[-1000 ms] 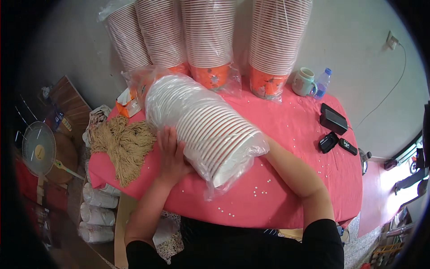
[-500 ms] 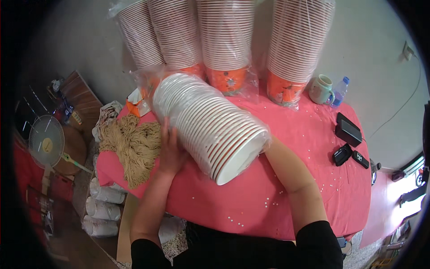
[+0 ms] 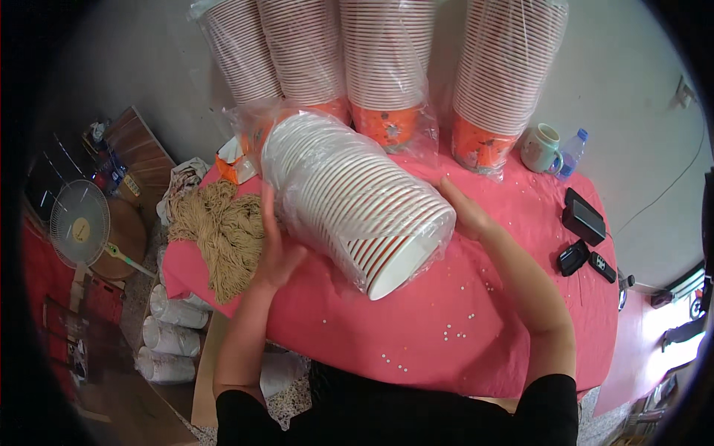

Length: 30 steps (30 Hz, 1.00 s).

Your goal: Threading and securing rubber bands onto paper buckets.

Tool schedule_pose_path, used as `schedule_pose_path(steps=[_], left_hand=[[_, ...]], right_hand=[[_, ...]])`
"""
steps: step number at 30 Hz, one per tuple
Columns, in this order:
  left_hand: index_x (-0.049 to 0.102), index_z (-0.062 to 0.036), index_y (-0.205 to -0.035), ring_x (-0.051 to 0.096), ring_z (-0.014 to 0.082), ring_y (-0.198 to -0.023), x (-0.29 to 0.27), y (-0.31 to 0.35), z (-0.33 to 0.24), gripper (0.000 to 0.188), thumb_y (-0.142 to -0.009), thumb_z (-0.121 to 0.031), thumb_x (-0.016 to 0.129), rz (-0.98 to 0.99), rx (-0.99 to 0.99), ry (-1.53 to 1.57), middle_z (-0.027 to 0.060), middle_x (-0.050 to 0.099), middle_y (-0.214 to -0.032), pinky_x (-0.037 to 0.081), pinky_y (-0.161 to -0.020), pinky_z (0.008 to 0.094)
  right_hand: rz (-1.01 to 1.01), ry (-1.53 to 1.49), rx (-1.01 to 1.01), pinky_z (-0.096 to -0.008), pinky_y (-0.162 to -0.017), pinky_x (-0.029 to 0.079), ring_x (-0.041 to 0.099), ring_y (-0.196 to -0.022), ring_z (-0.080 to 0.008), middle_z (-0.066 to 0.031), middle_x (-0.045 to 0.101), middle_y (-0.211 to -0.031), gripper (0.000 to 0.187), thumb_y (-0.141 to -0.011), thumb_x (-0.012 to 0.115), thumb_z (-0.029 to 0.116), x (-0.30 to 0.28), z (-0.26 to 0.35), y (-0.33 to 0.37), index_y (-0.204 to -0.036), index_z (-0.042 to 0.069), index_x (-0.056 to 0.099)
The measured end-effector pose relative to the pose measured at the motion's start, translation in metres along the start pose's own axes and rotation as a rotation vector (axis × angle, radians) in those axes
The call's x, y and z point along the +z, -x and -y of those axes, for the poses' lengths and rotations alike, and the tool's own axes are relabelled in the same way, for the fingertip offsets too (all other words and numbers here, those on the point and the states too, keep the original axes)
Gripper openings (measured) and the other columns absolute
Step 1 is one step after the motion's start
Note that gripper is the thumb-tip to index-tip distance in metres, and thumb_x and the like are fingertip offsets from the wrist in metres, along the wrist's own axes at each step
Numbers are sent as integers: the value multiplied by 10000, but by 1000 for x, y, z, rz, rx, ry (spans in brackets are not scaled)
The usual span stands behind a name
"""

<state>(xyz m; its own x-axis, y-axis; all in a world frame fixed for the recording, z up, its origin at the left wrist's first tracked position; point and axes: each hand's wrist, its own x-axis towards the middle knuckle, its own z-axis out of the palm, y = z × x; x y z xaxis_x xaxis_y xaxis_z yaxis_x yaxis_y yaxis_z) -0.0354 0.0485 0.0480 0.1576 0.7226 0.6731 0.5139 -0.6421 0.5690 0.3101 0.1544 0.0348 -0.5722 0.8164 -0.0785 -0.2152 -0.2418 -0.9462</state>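
A long stack of white paper buckets point(image 3: 357, 193) in a clear plastic bag lies tilted across the middle of the table, its open rims facing me to the right. Along its left side is my left hand point(image 3: 274, 249), open, fingers stretched out and thumb apart, touching or very near the plastic. My right hand point(image 3: 467, 212) is at the stack's right side, open with straight fingers close to the rim end. Whether its fingertips press on the bag I cannot tell.
Tall bagged bucket stacks point(image 3: 390, 67) with orange outer walls stand along the wall. Left lies a tan yarn bundle point(image 3: 219, 241). At the right are a mug point(image 3: 541, 149), a plastic bottle point(image 3: 573, 154) and black cases point(image 3: 584, 219). Small white dots point(image 3: 454, 332) dot the pink tablecloth point(image 3: 357, 342).
My right hand has come out from behind the stack to its right side, fingers now showing. My left hand has shifted slightly left and up, its fingers straighter. The stack has moved slightly.
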Motion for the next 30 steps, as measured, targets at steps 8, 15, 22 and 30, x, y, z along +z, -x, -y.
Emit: schedule_pose_path(steps=[8, 15, 22, 30], left_hand=[[171, 15, -1496, 186, 316, -1440, 7, -55, 38, 647, -1005, -317, 433, -303, -235, -16, 218, 199, -1550, 163, -1162, 399], [351, 36, -1421, 292, 336, -1385, 18, -45, 63, 536, -1004, -290, 437, -445, -139, 32, 216, 332, -1487, 206, -1144, 403], [305, 24, -1448, 280, 330, -1382, 21, -45, 65, 568, -1000, -302, 432, -483, -170, 8, 216, 310, -1492, 195, -1144, 419], [155, -12, -1507, 229, 293, -1410, 16, -50, 77, 695, -988, -372, 445, -456, -370, 458, 163, 242, -1534, 184, -1149, 392]], right_hand=[[68, -201, 96, -387, -1075, 393, 499, -1257, -218, -86, 487, -1411, 609, -1012, 374, 488, 32, -15, -17, -1444, 59, 379], [6, -290, 105, -354, -1052, 416, 543, -1202, -208, -97, 555, -1338, 567, -1027, 360, 455, 43, -23, -21, -1385, 26, 456], [31, -331, 109, -358, -1041, 425, 549, -1197, -210, -109, 553, -1343, 601, -1012, 353, 507, 29, -40, -26, -1367, 38, 484], [2, -319, 117, -364, -1045, 423, 547, -1202, -211, -105, 553, -1345, 610, -1006, 366, 514, 25, -49, -28, -1362, 35, 488]])
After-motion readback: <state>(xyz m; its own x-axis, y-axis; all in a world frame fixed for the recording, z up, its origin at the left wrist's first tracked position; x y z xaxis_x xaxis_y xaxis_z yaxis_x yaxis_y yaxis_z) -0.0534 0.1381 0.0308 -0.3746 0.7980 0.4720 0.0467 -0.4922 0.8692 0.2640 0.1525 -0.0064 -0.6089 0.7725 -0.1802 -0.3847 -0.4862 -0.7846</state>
